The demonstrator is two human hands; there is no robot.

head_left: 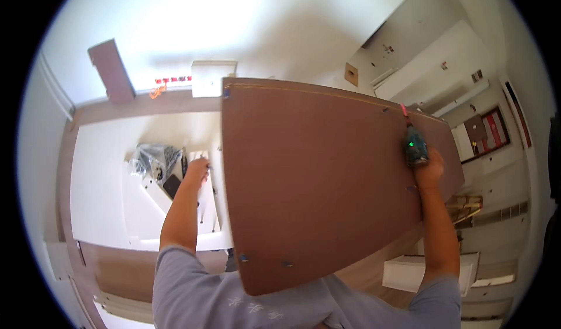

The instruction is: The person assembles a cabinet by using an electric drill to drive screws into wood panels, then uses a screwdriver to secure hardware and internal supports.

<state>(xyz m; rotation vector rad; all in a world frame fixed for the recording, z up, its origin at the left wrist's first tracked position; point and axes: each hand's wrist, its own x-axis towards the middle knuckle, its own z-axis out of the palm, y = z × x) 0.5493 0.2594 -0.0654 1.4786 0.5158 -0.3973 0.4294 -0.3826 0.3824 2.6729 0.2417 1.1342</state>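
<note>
A large brown panel (327,183) stands tilted in front of me, with small metal fittings along its edges. My right hand (431,168) is wrapped round a teal cordless drill (415,145) with a green light on it. The drill's front end points at the panel's far edge, beside a pink-red strip (405,113). On the left, my left hand (200,169) is closed over a narrow white board (207,209). Something small and dark shows at its fingertips, too small to name. Beside that hand lie a clear plastic bag (153,160) and a black phone-like slab (172,185).
A broad white panel (99,183) lies under the bag and slab. Against the wall lean a brown strip (112,72) and a white box-like piece (213,79), with an orange cord (156,91) between them. A white drawer-like piece (403,273) lies at the lower right.
</note>
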